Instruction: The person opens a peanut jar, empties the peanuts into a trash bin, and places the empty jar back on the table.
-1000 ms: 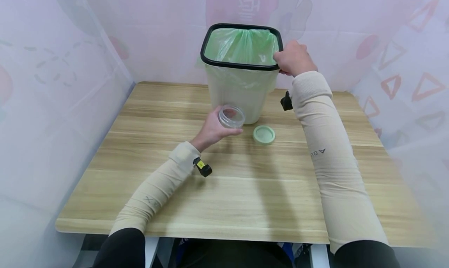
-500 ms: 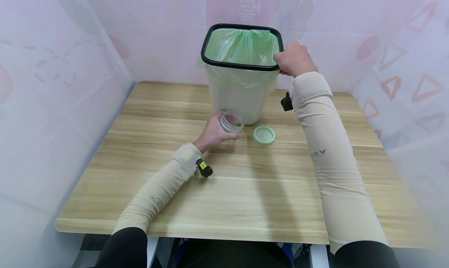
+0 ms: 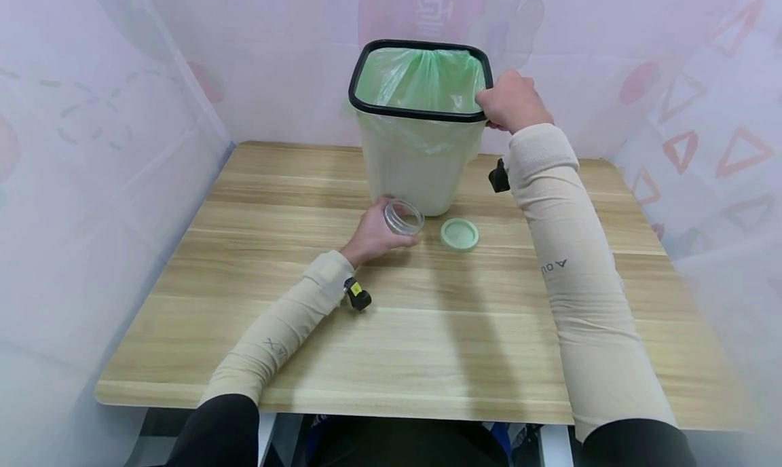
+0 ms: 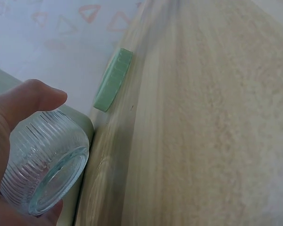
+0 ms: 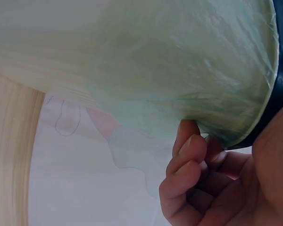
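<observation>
My left hand (image 3: 374, 235) grips a clear ribbed glass jar (image 4: 47, 155) around its side, its uncovered mouth facing up in the head view. The jar is low over the table in front of the bin; whether its base touches the wood I cannot tell. A pale green round lid (image 3: 460, 235) lies on the table just right of the jar. At the back stands a whitish trash bin (image 3: 406, 161) with a black rim (image 3: 421, 115) and a green plastic liner (image 3: 421, 80). My right hand (image 3: 514, 102) holds the rim at its right corner, fingers curled beneath.
Everything stands on a light wood-grain table (image 3: 293, 202). A printed pale curtain (image 3: 275, 60) rises behind the bin and along both sides.
My left hand has lowered the jar slightly, toward the table and nearer to me. The right hand, the bin and the lid have stayed in place.
</observation>
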Demonstrator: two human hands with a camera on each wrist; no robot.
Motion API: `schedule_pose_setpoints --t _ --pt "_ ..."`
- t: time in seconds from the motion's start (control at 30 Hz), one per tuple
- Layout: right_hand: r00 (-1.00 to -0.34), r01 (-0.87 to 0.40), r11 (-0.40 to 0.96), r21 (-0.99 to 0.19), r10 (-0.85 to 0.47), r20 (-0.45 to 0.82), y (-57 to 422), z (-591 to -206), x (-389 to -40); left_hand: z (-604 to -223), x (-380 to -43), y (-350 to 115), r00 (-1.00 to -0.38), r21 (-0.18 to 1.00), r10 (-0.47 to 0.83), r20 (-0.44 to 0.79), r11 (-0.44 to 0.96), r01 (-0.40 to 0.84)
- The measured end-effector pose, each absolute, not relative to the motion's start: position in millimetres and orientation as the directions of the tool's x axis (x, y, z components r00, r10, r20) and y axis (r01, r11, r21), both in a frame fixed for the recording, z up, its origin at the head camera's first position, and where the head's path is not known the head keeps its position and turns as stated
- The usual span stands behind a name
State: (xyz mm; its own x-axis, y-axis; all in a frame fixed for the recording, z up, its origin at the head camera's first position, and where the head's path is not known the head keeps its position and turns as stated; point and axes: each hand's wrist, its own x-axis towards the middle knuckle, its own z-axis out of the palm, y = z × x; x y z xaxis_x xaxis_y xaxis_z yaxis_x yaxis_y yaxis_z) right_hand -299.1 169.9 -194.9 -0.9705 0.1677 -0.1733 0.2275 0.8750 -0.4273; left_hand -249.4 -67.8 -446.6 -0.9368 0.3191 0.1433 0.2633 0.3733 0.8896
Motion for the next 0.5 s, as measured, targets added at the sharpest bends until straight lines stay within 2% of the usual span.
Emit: schedule_pose_setpoints --t 0.5 --pt "-0.97 0.227 0.869 -0.439 0.164 -0.178 168.9 -193.6 -297.5 -451.6 -251.0 -70.6 -0.934 0.863 0.331 0.132 0.425 0.272"
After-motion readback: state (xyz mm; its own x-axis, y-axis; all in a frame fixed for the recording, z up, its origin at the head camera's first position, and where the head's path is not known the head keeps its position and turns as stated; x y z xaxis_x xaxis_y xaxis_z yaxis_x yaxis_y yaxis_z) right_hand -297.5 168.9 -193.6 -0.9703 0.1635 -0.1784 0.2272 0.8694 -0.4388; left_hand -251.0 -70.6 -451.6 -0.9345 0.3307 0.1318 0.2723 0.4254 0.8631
